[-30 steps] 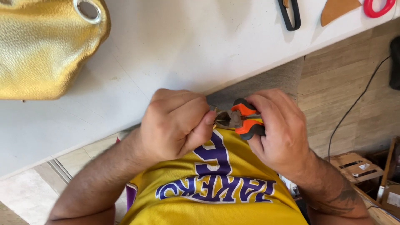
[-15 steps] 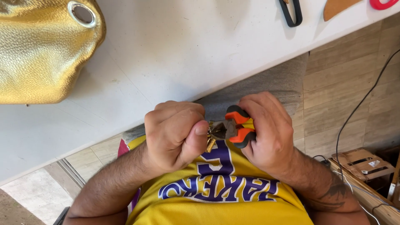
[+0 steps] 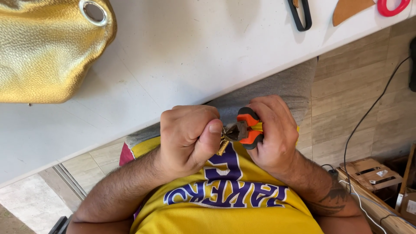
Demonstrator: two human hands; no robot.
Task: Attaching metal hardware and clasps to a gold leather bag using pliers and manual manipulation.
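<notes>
The left hand [image 3: 188, 136] is curled tight around a small gold metal piece [image 3: 222, 145], pinched under the thumb. The right hand [image 3: 273, 132] is closed around orange and black pliers [image 3: 245, 128], whose tip bites the piece. Both are held just off the near edge of the white table [image 3: 182, 56]. The squeezing looks underway, not done. A shiny gold leather bag [image 3: 47, 47] lies at the far left corner.

A white table [image 3: 182, 56] runs above and ahead of both hands, its edge slanting just beyond the knuckles. On it, far up-left of the left hand [image 3: 188, 136], lies a gold leather bag [image 3: 43, 56] with a metal eyelet. Up-right of the right hand [image 3: 271, 134], black handles [image 3: 300, 15], a tan leather piece [image 3: 349, 8] and red handles [image 3: 392, 6] lie along the far edge.
</notes>
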